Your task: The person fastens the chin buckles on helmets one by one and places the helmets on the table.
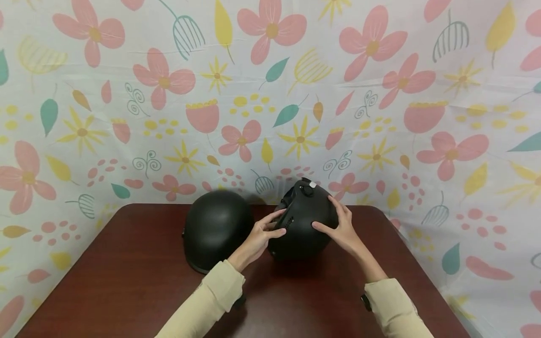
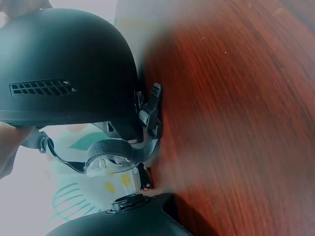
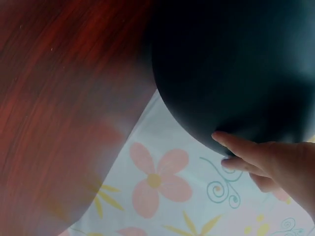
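Observation:
Between both hands a black helmet (image 1: 306, 230) is tilted, its open side turned to the left in the head view. My left hand (image 1: 258, 237) grips its rim, thumb on the outer shell and fingers at the opening. On the right side of the shell, my right hand (image 1: 344, 230) holds it with thumb and fingers spread apart. A slotted vent (image 2: 42, 87) and a dangling chin strap (image 2: 110, 148) with a buckle show in the left wrist view. Fingers of the right hand (image 3: 280, 160) lie against the dark curved shell (image 3: 221, 64) in the right wrist view.
A second black helmet (image 1: 217, 227) stands dome up on the dark red wooden table (image 1: 139, 263), just left of the held one and beside my left forearm. Close behind the table's back edge hangs a floral cloth (image 1: 262, 94).

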{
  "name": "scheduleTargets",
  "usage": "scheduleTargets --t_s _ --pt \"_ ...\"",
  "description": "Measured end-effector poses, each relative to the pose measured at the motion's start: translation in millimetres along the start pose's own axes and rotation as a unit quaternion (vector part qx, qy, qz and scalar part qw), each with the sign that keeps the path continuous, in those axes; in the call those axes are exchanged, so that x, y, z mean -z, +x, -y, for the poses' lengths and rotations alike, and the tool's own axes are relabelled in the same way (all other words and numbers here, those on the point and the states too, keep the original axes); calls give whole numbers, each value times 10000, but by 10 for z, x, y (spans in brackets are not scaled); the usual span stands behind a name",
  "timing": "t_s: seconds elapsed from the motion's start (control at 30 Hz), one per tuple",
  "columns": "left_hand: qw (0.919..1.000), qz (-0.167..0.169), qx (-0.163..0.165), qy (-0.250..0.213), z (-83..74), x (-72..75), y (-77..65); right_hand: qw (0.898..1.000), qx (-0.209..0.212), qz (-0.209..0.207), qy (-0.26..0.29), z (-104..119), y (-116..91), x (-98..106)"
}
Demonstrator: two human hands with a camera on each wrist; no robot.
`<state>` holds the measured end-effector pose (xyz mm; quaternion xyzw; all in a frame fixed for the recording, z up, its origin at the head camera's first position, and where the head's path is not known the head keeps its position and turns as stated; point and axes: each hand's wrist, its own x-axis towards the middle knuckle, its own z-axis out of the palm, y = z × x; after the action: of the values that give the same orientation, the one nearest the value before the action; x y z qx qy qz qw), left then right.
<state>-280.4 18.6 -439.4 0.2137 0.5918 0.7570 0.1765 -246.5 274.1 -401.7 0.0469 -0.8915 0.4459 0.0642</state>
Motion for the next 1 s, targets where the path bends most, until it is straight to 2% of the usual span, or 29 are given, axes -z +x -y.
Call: scheduleTargets --t_s 0.4,0.63,1.0 --pt "9998 -104 43 -188 -31 -31 -24 9986 483 -64 -185 113 17 37" --pt "9997 -166 32 -174 -58 -49 -24 9978 556 203 -297 154 70 70" --pt "9989 -184 -245 350 -110 -182 -38 9943 435 598 -769 211 186 184"
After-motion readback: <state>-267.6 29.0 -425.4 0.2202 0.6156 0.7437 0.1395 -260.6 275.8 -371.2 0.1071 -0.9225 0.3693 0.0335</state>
